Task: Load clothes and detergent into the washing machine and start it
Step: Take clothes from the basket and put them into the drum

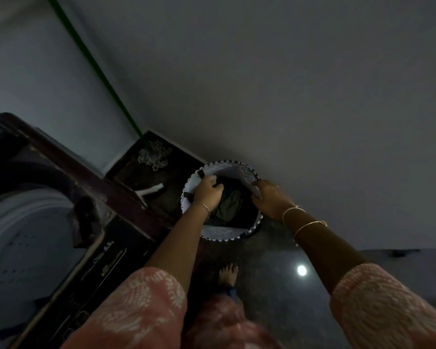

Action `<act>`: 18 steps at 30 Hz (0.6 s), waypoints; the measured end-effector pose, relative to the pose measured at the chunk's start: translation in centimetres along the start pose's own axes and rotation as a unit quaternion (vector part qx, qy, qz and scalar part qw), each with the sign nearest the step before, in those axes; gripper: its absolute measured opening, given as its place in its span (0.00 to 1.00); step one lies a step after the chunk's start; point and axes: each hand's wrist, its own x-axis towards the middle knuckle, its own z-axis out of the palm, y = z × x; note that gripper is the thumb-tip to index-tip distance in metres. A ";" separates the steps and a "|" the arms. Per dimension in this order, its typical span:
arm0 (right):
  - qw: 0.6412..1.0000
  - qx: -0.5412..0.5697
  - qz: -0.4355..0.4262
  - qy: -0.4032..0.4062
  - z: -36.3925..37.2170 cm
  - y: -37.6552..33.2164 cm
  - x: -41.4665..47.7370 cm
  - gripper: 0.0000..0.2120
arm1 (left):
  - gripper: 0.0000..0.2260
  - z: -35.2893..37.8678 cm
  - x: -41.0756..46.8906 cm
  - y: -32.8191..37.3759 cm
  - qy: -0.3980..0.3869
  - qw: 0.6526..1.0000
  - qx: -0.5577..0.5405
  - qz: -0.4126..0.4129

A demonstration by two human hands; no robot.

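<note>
White fabric with a scalloped, dark-edged rim forms the round laundry basket (222, 233), which stands on the dark, glossy floor (275, 293) close to the grey wall (287, 84). Inside the basket lies a heap of dark clothes (230, 207), soft and crumpled, dark grey-green in the dim light. The left hand (207, 193) is at the basket's left rim, its fingers curled and pressed together on the rim or on the cloth there; which of the two I cannot tell. The right hand (271, 197) is at the basket's right rim, fingers curled over the white edge and holding it. Both wrists carry thin metal bangles, and both sleeves are of pink cloth with a white pattern. Left of the basket stands the washing machine (35, 222), a top-loading one with a dark maroon frame and a pale round drum open to view. Beyond the basket, in the corner, a mop (152, 154) with a green handle and pale looped strings leans on the wall. Below the basket one bare foot (228, 273) rests on the floor.
</note>
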 end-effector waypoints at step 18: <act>0.969 0.119 0.126 -0.175 15.7 8.4 12.1 0.20 | 0.20 11.4 11.9 -13.2 -0.120 0.979 0.019 -0.167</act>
